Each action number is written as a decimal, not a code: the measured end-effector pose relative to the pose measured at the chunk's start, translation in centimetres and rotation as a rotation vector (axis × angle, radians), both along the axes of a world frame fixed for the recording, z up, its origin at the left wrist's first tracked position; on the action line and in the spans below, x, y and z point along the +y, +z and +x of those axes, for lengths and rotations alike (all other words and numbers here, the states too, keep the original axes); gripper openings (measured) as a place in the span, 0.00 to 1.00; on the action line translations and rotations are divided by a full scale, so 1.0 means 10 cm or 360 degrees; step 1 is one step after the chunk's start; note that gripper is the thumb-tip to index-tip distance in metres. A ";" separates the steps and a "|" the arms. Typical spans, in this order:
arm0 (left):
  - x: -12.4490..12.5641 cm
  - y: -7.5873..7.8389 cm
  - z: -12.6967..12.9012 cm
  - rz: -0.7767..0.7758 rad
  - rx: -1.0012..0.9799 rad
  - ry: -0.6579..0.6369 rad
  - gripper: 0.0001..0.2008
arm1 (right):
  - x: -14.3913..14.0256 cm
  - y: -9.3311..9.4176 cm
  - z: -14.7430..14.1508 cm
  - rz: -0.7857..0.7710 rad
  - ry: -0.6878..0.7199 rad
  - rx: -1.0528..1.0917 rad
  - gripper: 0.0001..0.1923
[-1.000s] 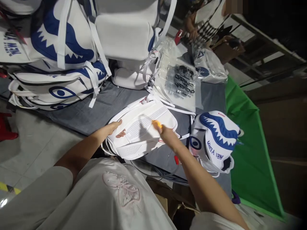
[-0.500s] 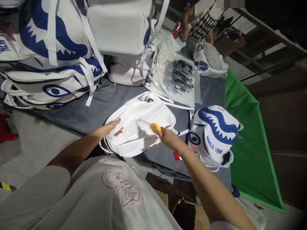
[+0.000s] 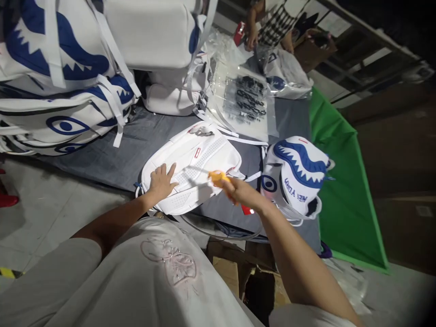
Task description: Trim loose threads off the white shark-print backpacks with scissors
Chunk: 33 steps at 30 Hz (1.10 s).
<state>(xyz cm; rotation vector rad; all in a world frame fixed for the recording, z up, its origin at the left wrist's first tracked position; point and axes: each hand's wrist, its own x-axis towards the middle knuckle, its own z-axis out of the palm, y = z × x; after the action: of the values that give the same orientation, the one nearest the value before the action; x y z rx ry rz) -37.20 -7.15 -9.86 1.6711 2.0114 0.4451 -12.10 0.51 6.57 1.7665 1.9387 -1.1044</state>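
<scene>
While the left hand lies flat, fingers spread, on the lower left part of a white backpack with a perforated back panel at the middle of the frame, the right hand is closed around a small yellow-handled tool (it looks like thread snips, though the blades are too small to make out) whose tip sits at the backpack's lower right edge. This white bag rests face down on a grey cloth-covered table. Just right of it lies a white backpack printed with a blue shark mouth and eye, and beyond that a green sheet drapes down the right side. Stacked shark-print backpacks fill the upper left, clear printed plastic bags lie at upper centre, and another person's hand works at the top edge. To do this trimming well, I judge the flat palm should hold the panel taut and unmoving, the tool should close only on loose thread ends right at the seam, and its tip should stay angled away from the fabric and straps.
</scene>
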 end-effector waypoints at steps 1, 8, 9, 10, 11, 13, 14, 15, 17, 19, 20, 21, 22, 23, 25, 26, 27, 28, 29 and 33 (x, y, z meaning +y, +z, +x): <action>-0.05 0.04 0.08 0.0022 0.0137 -0.0116 0.35 | 0.06 0.02 0.09 0.0217 -0.0069 -0.0240 0.22; -0.28 0.26 0.78 0.0167 0.0192 -0.0777 0.36 | 0.09 0.17 0.43 -0.0088 -0.0094 -0.0572 0.20; -0.31 0.22 0.87 0.0060 0.0233 -0.0829 0.40 | 0.01 0.21 0.46 -0.0062 -0.0103 -0.0601 0.20; -0.32 0.16 0.93 -0.0044 0.0284 -0.0856 0.42 | -0.07 0.25 0.49 -0.0042 -0.0116 -0.0604 0.19; -0.34 0.10 0.97 -0.0120 0.0328 -0.0867 0.43 | -0.16 0.29 0.53 -0.0078 -0.0120 -0.0544 0.19; -0.36 0.00 1.00 -0.0157 0.0330 -0.0845 0.39 | -0.33 0.34 0.63 -0.0252 -0.0125 -0.0275 0.19; -0.37 -0.04 0.99 -0.0120 0.0269 -0.0809 0.35 | -0.41 0.35 0.68 -0.0261 -0.0170 -0.0201 0.19; -0.37 -0.06 0.97 -0.0074 0.0165 -0.0757 0.32 | -0.48 0.34 0.74 -0.0189 -0.0243 -0.0211 0.19; -0.35 -0.07 0.88 -0.0041 -0.0187 -0.0571 0.27 | -0.60 0.31 0.86 -0.0070 -0.0384 -0.0286 0.19; -0.27 -0.07 0.76 -0.0217 -0.0733 -0.0212 0.22 | -0.71 0.26 0.95 -0.0227 -0.0359 -0.0122 0.19; -0.21 -0.07 0.70 -0.0360 -0.0986 -0.0008 0.20 | -0.76 0.23 0.98 -0.0306 -0.0336 -0.0026 0.19; -0.14 -0.07 0.65 -0.0511 -0.1182 0.0168 0.20 | -0.80 0.20 1.00 -0.0311 -0.0348 -0.0003 0.19; -0.08 -0.08 0.60 -0.0641 -0.1305 0.0290 0.21 | -0.82 0.18 1.00 -0.0238 -0.0386 -0.0044 0.19; -0.04 -0.10 0.57 -0.0731 -0.1355 0.0344 0.22 | -0.83 0.16 1.00 -0.0135 -0.0417 -0.0100 0.19; 0.00 -0.11 0.58 -0.0777 -0.1320 0.0320 0.22 | -0.83 0.14 0.95 -0.0018 -0.0397 -0.0104 0.19; -0.01 -0.11 0.61 -0.0771 -0.1309 0.0307 0.21 | -0.81 0.15 0.92 0.0011 -0.0365 -0.0087 0.20; -0.04 -0.09 0.66 -0.0723 -0.1282 0.0267 0.19 | -0.80 0.15 0.88 0.0075 -0.0351 -0.0108 0.19; -0.09 -0.07 0.71 -0.0631 -0.1224 0.0174 0.18 | -0.80 0.16 0.84 0.0176 -0.0358 -0.0173 0.19; -0.14 -0.03 0.75 -0.0519 -0.1141 0.0025 0.19 | -0.81 0.16 0.81 0.0271 -0.0366 -0.0253 0.18; -0.23 0.20 0.57 -0.0031 -0.0773 -0.0522 0.19 | -1.15 0.04 0.73 0.0238 -0.0259 -0.0193 0.18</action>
<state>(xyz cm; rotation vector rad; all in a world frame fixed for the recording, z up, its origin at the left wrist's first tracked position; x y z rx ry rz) -31.50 -9.45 -7.87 1.6464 1.3640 0.6355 -4.77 -10.94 6.98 2.0516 1.8761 -0.8979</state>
